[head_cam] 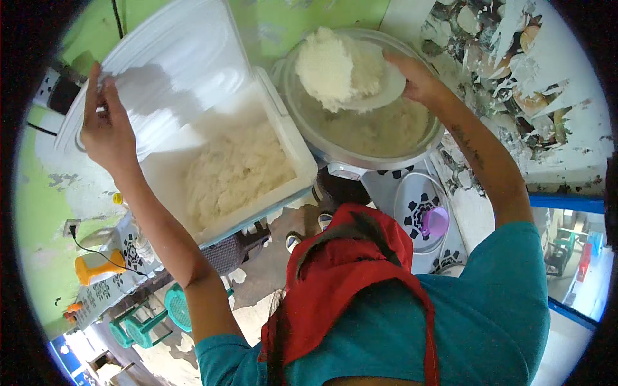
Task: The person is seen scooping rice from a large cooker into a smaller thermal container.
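My left hand [110,132] grips the edge of a white lid [193,43], which is tilted up at the back of an insulated cooler box [303,161]. Inside the box lies a broad bed of cooked rice [236,169], hazy along its far side. With my right hand [417,79] I hold a pale plate [393,89] by its rim. A heaped mound of white rice [328,70] sits on it. Plate and mound are above a large round rice cooker [359,159], where more rice [376,128] shows below, partly hidden by the plate.
A purple plastic cup [435,222] and a looped pale cord [396,212] are on the patterned surface at right. To the left are a yellow object [99,267], a wall socket [72,227] with a black cable, and green plastic stools [145,325]. A peeling stone-print wall covering [521,82] borders the cooker.
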Tool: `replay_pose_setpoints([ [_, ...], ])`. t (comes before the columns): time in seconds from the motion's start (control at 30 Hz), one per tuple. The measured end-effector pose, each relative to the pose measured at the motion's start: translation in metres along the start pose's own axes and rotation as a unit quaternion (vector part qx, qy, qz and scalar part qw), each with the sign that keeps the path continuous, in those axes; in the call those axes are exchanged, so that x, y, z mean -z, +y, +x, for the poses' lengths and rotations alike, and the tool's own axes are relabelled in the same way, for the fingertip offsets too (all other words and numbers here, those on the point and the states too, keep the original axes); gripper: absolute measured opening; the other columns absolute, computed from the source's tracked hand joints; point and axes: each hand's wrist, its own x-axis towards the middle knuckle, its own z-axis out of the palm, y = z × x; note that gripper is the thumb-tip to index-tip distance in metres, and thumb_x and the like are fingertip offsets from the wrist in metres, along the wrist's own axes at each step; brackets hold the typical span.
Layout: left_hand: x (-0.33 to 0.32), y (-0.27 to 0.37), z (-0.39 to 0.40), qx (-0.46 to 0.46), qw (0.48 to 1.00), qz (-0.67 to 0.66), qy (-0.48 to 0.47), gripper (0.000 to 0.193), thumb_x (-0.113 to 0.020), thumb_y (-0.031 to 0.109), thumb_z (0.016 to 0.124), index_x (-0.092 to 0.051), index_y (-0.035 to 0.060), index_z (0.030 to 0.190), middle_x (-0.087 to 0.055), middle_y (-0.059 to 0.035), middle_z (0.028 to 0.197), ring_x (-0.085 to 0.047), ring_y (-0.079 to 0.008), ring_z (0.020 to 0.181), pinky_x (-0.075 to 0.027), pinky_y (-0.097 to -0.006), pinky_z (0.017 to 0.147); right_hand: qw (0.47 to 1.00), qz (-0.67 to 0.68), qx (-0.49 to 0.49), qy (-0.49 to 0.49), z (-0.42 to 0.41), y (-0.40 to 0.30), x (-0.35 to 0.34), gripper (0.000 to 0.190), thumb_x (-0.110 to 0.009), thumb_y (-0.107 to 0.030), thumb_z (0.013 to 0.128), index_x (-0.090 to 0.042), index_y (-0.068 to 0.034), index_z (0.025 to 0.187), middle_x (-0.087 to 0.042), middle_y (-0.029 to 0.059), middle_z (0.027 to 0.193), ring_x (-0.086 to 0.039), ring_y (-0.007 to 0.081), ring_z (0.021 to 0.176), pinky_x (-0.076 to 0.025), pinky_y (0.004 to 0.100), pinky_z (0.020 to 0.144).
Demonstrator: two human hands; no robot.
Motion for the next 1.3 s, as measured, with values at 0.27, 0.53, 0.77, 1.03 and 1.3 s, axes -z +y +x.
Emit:
replay_pose_setpoints([
  [0.27,0.029,-0.026,0.022,-0.022,0.989,0.069,-0.126,0.033,-0.058,0.036,0.087,-0.058,0.0347,0.12,-0.066,-0.0023,0.073,-0.057,-0.0125,0.057,-0.045,-0.0298,0.058,0.824,-0.484,0.291,-0.042,-0.039,-0.015,-0.189,0.03,-0.052,-0.021,0.089,-0.056,-0.002,0.112,-0.066,0.0117,0.097,-0.065,0.0207,0.078,-0.052,0.0369,0.068],
  [0.53,0.039,0.002,0.024,-0.044,0.978,0.14,-0.149,0.038,-0.057,0.027,0.085,-0.057,0.0251,0.123,-0.06,-0.0125,0.061,-0.059,-0.0298,0.058,-0.047,-0.0414,0.054,0.542,-0.668,0.502,-0.089,-0.021,0.071,-0.277,0.026,-0.05,-0.014,0.087,-0.055,-0.013,0.111,-0.062,0.0154,0.09,-0.064,0.0316,0.078,-0.05,0.0433,0.064],
  [0.77,0.047,-0.006,0.025,-0.064,0.98,0.113,-0.153,0.04,-0.057,0.023,0.084,-0.056,0.0259,0.124,-0.061,-0.0121,0.062,-0.06,-0.029,0.061,-0.048,-0.0406,0.056,0.559,-0.615,0.544,-0.114,-0.02,0.058,-0.288,0.022,-0.05,-0.012,0.086,-0.057,-0.014,0.107,-0.06,0.014,0.087,-0.062,0.0323,0.072,-0.05,0.0419,0.06],
  [1.03,0.047,-0.01,0.026,-0.063,0.982,0.109,-0.139,0.037,-0.059,0.024,0.084,-0.059,0.0258,0.12,-0.061,-0.0121,0.063,-0.06,-0.0286,0.06,-0.049,-0.0394,0.057,0.538,-0.651,0.516,-0.144,-0.039,0.031,-0.283,0.014,-0.054,-0.013,0.085,-0.059,-0.012,0.098,-0.062,0.0132,0.084,-0.061,0.0328,0.07,-0.048,0.0422,0.058],
  [1.3,0.045,-0.005,0.025,-0.021,0.985,0.055,-0.163,0.034,-0.06,0.025,0.085,-0.06,0.0228,0.119,-0.061,-0.0138,0.065,-0.06,-0.0301,0.059,-0.048,-0.0386,0.056,0.548,-0.616,0.513,-0.238,-0.022,0.088,-0.265,0.014,-0.056,-0.015,0.083,-0.059,-0.012,0.096,-0.061,0.0131,0.08,-0.06,0.0332,0.066,-0.047,0.041,0.054],
])
